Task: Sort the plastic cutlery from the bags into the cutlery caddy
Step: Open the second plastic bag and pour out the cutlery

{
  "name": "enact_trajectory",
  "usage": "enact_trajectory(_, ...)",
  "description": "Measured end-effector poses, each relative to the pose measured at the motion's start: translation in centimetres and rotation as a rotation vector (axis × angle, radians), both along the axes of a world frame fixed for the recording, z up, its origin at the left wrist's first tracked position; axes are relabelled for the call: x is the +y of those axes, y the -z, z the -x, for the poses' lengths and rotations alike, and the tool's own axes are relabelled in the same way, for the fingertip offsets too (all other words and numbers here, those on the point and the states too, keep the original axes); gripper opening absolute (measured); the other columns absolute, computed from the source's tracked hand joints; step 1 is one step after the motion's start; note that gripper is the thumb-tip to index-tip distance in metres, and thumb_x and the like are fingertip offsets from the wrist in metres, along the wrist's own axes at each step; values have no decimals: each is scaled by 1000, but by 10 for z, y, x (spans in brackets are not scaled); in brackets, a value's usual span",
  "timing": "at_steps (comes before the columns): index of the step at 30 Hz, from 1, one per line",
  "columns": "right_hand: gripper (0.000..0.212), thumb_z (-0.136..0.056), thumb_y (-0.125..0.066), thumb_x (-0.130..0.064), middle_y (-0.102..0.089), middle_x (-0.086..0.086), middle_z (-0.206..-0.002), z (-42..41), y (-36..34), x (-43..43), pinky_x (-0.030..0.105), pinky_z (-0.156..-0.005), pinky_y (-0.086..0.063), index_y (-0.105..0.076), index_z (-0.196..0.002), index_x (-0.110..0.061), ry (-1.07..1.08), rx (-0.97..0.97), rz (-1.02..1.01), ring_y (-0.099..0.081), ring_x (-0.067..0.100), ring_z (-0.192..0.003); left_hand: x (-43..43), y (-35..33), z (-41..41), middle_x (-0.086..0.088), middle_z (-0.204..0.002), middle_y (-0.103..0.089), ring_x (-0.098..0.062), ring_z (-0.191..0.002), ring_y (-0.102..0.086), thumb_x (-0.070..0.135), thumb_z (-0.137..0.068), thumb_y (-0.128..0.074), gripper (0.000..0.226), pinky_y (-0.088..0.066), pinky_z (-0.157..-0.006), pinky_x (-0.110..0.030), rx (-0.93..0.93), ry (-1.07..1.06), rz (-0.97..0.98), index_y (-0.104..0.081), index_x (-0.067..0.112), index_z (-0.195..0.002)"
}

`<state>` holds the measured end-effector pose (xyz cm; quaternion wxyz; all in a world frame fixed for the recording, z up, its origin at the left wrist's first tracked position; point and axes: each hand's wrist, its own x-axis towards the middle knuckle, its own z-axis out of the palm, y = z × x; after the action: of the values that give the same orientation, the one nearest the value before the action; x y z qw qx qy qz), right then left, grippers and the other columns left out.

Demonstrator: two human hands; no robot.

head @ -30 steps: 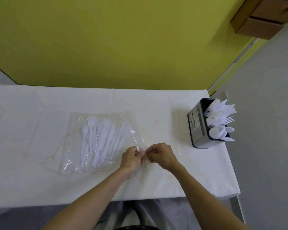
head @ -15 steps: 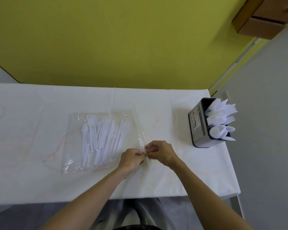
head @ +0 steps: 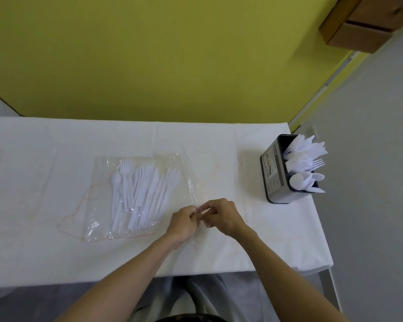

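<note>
- caddy part-filled, white cutlery standing in it
- bag on tabletop full, seemingly unopened
- left hand, right hand: fingers pinch bag's near-right corner

White tablecloth, faint reddish marks, covers the table. Yellow-green wall at 12 o'clock. Wooden drawer unit at 1 o'clock. Grey wall at 3 o'clock. Table leg at 4 o'clock.

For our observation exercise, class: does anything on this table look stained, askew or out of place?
Faint reddish marks stain the white tablecloth beside the clear plastic bag. The dark cutlery caddy stands near the table's right edge, its white plastic cutlery leaning outward. Nothing is spilled.
</note>
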<state>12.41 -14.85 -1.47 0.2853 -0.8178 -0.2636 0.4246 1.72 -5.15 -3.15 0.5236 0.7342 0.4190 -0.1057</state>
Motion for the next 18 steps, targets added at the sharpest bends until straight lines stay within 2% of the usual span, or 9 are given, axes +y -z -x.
enact_trajectory(2,34,-78,-54,0,-73,10,-68,4,-1,3,45,-71,-61,-77,-97,-16,-31,-44,15,-69,28,-70,1,-1,1,4,-76,-61,-16,-70,-53,14,-94,-45,22,-38,-55,-17,-3,26,-27,-64,17,-84)
enact_trajectory(4,40,-80,-50,4,-74,11,-74,8,-2,5,35,-69,-59,-76,-101,-16,-57,-102,28,-67,26,-69,1,-3,0,5,-75,-61,-15,-70,-53,10,-92,-43,22,-37,-54,-16,-10,32,-50,-64,11,-85)
enact_trajectory(7,41,-82,-48,6,-75,11,-82,12,-3,7,21,-63,-48,-76,-104,-15,-74,-141,33,-62,19,-67,2,-4,0,5,-75,-60,-14,-68,-50,8,-91,-42,21,-36,-53,-16,-7,40,-59,-59,12,-80)
enact_trajectory(9,42,-82,-47,7,-75,11,-81,12,-2,7,23,-65,-49,-76,-104,-14,-69,-137,28,-62,19,-67,3,-4,0,5,-75,-59,-15,-69,-50,9,-92,-43,21,-37,-55,-18,1,46,-38,-59,14,-79)
enact_trajectory(15,42,-77,-49,8,-73,13,-72,8,-2,7,39,-71,-60,-77,-99,-14,-58,-84,-1,-66,27,-65,7,0,3,4,-78,-62,-16,-75,-55,11,-94,-43,29,-44,-68,-21,15,22,61,-61,22,-75)
enact_trajectory(18,37,-77,-53,7,-75,9,-75,3,1,4,40,-72,-62,-78,-97,-13,-33,-46,-9,-71,26,-69,7,1,7,5,-75,-62,-15,-73,-56,10,-95,-44,29,-44,-67,-21,-3,34,53,-62,23,-76)
